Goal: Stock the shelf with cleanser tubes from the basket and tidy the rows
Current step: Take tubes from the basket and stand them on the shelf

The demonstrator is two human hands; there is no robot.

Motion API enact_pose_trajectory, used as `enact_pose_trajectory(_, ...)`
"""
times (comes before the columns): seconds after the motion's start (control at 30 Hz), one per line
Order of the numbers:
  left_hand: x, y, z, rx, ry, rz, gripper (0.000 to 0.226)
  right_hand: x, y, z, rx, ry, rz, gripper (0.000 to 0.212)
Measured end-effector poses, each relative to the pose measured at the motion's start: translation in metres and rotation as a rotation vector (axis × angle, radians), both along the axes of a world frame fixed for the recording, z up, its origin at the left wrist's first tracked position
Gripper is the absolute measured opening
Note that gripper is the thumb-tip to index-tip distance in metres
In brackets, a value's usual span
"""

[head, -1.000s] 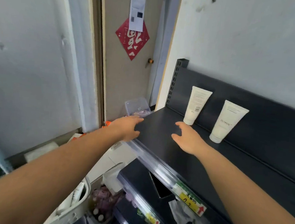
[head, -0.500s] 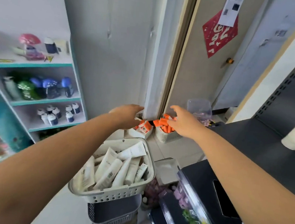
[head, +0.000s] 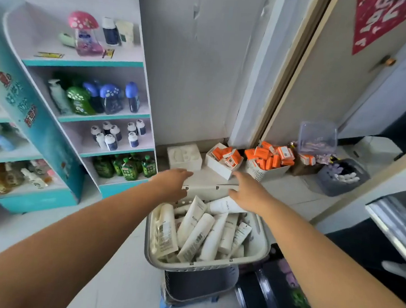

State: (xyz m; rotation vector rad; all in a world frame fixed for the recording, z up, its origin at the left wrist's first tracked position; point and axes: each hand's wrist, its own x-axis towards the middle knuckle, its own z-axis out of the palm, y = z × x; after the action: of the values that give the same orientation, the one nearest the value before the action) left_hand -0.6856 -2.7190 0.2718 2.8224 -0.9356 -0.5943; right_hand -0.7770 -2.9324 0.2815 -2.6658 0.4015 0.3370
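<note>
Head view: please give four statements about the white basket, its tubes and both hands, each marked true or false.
1. The white slotted plastic basket holds many white cleanser tubes. True.
2. The right hand grips a lifted tube. False: it is open over the far tubes, holding none.
3. The left hand is open near the basket's far rim. True.
4. The small orange boxes lie in the basket. False: they sit in other white containers beyond it.

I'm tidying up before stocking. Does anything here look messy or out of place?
Yes. The cleanser tubes lie jumbled in the basket, crossing at different angles. Beyond it, orange boxes are heaped unevenly above the rim of a white bin.
</note>
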Motion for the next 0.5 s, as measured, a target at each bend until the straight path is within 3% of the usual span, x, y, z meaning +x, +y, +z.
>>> enact_pose_trajectory(0.23,-0.017,0.008,-0.073,0.011,0.200,0.079,0.062,-0.006,0.023,-0.079,0.001,0.292,0.047,0.057)
enact_pose_trajectory(0.33,-0.019,0.015,-0.100,0.034,0.278,0.143,0.063,-0.007,0.033,-0.103,0.007,0.329,0.096,0.049)
enact_pose_trajectory(0.5,-0.020,0.026,-0.135,0.079,0.328,0.249,0.067,-0.007,0.057,-0.137,-0.050,0.365,0.277,0.055)
